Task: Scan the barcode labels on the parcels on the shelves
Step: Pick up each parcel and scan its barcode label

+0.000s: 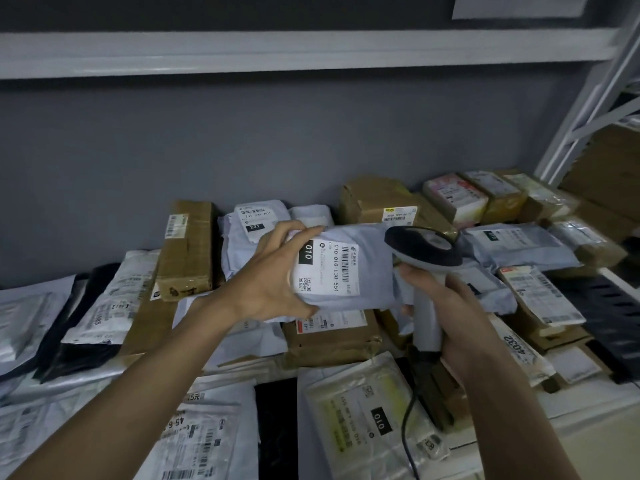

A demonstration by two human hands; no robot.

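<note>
The grey parcel [346, 268] is held lifted above the shelf [588, 403], label [327, 268] turned upward so the barcode is exposed. It is gripped at its left end by the left hand [273, 282], fingers curled over the edge. The scanner [424, 258] is grasped by its handle in the right hand [450, 306], head just beside the label. Other parcels [329, 337] lie beneath.

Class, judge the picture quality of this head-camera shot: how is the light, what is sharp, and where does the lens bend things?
Head view: dim, flat light without glare; the label on the held parcel reads sharply; labels at the frame edges are soft; the wide lens bows the upper shelf edge and slants the right upright.
</note>
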